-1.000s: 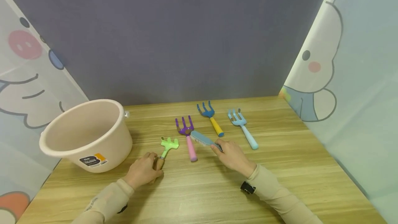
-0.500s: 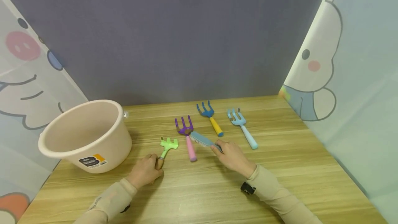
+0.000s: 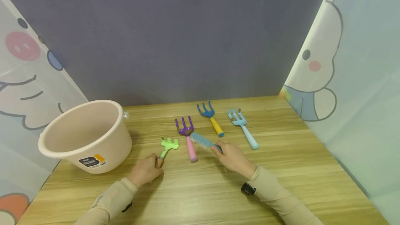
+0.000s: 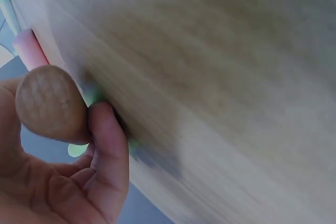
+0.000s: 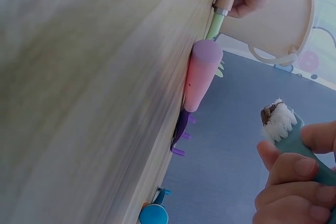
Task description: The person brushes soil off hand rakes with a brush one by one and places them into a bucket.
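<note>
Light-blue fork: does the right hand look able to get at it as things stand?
Probably yes, though the right hand holds the brush and would likely need to put it down first. The light-blue fork lies near it on the table, with nothing visible between them.

No text can be read with certainty. A black, white and orange label (image 3: 92, 161) stands on the side of the bucket (image 3: 120, 150), with white lettering on its black part, too small and blurred to make out. Faint marks like lettering, also illegible, lie on the left sleeve (image 3: 114, 197).
</note>
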`<state>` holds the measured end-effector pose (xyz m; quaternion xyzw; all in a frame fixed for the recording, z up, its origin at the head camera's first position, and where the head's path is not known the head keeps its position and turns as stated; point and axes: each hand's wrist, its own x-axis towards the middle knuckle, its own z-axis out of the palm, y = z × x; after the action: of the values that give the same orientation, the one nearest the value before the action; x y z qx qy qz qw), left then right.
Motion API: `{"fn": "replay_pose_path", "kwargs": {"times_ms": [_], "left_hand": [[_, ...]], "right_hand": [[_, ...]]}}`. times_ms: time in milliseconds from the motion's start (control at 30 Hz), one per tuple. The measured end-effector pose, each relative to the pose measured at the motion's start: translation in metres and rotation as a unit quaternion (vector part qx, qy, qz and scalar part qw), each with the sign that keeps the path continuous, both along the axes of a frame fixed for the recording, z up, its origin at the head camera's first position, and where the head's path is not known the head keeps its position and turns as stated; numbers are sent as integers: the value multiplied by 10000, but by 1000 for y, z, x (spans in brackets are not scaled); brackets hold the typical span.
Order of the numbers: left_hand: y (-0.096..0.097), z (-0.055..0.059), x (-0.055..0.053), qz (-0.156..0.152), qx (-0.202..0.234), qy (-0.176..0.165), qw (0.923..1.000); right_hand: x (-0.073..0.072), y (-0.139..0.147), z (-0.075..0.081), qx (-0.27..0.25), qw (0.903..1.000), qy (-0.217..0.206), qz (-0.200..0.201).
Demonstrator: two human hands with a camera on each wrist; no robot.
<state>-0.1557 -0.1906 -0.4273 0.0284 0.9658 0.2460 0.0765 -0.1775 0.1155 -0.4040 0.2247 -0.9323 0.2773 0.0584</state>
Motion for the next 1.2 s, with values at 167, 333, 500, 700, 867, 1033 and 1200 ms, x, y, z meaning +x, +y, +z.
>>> {"fn": "replay_pose_path", "kwargs": {"times_ms": [167, 333, 500, 700, 867, 1033, 1200], "left_hand": [[-2, 1, -2, -8, 51, 41, 10000], [-2, -1, -3, -10, 115, -24, 9999], [-4, 0, -6, -48, 73, -54, 9999], [-6, -1, -10, 18, 271, -175, 9995], [-7, -1, -11, 62, 416, -437, 9982], [-7, 0, -11, 20, 380, -439, 9983], [-7, 1, -12, -45, 326, -354, 9988]], "right_hand": [[1, 0, 0, -25, 10000, -65, 12], [1, -1, 0, 27, 10000, -3, 21], [1, -1, 1, 78, 10000, 40, 19], [1, -2, 0, 169, 9998, 89, -11], [0, -2, -1, 173, 9998, 103, 7], [0, -1, -1, 159, 9998, 102, 72], [1, 0, -1, 116, 9999, 51, 95]]}}
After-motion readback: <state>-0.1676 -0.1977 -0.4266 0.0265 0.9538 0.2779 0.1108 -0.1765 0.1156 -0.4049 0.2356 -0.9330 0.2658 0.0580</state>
